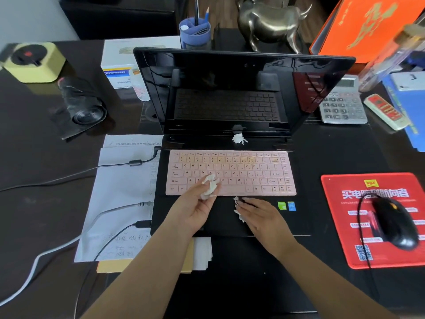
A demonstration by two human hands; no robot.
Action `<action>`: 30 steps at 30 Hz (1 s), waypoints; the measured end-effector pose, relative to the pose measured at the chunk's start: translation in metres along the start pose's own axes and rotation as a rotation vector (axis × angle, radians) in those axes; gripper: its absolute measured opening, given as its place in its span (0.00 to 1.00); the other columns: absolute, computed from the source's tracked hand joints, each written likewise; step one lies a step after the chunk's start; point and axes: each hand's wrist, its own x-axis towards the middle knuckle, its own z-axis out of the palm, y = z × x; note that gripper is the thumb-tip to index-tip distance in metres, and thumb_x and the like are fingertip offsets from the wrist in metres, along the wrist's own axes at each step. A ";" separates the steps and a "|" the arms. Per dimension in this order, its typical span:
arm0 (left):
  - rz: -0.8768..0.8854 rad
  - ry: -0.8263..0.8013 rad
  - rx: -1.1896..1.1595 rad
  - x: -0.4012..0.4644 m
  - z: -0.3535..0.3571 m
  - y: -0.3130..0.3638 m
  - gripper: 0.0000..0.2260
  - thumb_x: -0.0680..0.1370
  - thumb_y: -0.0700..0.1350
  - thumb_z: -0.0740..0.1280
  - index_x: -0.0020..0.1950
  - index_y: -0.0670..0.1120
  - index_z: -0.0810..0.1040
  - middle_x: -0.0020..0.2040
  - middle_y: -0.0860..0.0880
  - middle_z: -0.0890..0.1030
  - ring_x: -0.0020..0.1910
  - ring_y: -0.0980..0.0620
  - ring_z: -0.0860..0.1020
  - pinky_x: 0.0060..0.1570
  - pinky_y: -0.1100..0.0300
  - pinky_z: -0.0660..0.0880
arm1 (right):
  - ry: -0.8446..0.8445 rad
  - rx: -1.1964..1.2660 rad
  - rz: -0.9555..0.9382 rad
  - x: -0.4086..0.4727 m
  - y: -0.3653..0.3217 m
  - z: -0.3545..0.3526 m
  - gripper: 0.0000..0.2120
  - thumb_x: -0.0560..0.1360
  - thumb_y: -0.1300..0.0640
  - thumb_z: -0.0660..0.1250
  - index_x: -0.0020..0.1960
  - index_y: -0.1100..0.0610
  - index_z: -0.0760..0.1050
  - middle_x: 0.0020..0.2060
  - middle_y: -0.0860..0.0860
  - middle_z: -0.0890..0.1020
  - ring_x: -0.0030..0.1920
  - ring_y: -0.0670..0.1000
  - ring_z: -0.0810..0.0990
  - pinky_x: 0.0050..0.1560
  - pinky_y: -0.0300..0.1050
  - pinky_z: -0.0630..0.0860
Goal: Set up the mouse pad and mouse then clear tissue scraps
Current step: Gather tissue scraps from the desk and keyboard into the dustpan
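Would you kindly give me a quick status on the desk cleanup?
Left hand holds crumpled white tissue wad. Right hand on palm-rest scraps. Black mouse on red mouse pad. One white scrap left by hinge.

Left hand (195,208) holding crumpled tissue (209,186) over pink keyboard (231,172), right hand (259,217) on scraps (238,209), mouse (394,223) on red pad (377,217)

Black mouse (394,223) on red mouse pad (340,231); white tissue scraps (239,138) on laptop
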 end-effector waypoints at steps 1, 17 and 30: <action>0.002 -0.001 0.006 0.001 0.000 -0.001 0.06 0.76 0.29 0.59 0.46 0.35 0.75 0.51 0.38 0.77 0.53 0.43 0.78 0.60 0.50 0.72 | 0.022 0.036 0.021 0.002 -0.003 0.000 0.11 0.71 0.60 0.61 0.44 0.58 0.83 0.42 0.50 0.86 0.44 0.49 0.82 0.47 0.42 0.79; -0.006 -0.029 0.099 0.001 0.019 0.002 0.06 0.77 0.37 0.62 0.48 0.38 0.77 0.43 0.41 0.81 0.37 0.51 0.81 0.35 0.63 0.80 | 0.280 0.624 0.589 0.074 -0.055 -0.030 0.08 0.70 0.64 0.70 0.49 0.59 0.82 0.44 0.53 0.83 0.46 0.48 0.77 0.47 0.20 0.67; -0.007 0.072 -0.159 0.013 0.010 0.023 0.11 0.77 0.36 0.61 0.59 0.40 0.75 0.48 0.37 0.78 0.51 0.46 0.79 0.53 0.49 0.74 | -0.237 0.640 0.399 0.088 -0.059 -0.028 0.24 0.77 0.58 0.59 0.71 0.49 0.59 0.57 0.51 0.68 0.59 0.49 0.68 0.63 0.45 0.68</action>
